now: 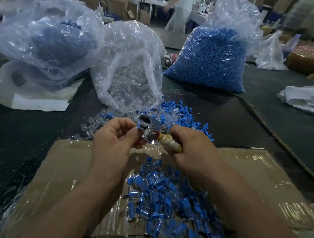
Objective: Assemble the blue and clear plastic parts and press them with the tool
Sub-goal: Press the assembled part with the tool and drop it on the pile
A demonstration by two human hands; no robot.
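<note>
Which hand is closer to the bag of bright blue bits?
Right. The right hand, gripping the tool, is in front of the bag, slightly left; the left hand, pinching a part, is farther left.

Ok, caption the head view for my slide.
Right hand holds the tape-wrapped pressing tool; left hand pinches a blue part at its metal head.

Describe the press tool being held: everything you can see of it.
The silver metal press tool has a shiny round barrel, a dark head and a handle wrapped in yellowish-white tape. It is held in the air, tilted, head pointing up and left. The right hand grips the taped handle; the left hand pinches a small blue plastic part at its head.
</note>
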